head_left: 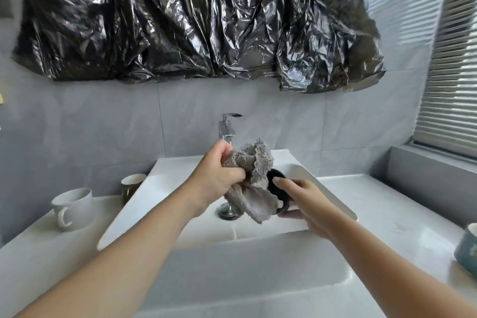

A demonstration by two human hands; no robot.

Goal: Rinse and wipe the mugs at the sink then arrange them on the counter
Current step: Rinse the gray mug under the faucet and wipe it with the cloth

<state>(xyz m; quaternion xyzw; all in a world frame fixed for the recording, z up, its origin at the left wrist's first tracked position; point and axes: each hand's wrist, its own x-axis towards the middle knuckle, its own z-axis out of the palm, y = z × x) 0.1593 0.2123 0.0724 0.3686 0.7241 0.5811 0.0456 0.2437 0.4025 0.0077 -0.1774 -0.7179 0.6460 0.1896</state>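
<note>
Two hands work over the sink (322,183): the left hand (218,178) clenches the grey cloth (254,175), the right hand (300,199) grasps the black mug (277,186), seemingly tilted for wiping.

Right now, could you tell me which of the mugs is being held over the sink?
The black mug, held by the right hand beside the grey cloth. The other three mugs stand on the counter.

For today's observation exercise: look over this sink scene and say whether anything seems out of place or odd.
One thing stands out: crinkled black plastic sheeting covers the wall above the faucet, an unusual fixture there. What it hides cannot be seen. Otherwise the left hand grips a grey cloth and the right hand holds a black mug over the sink.
</note>
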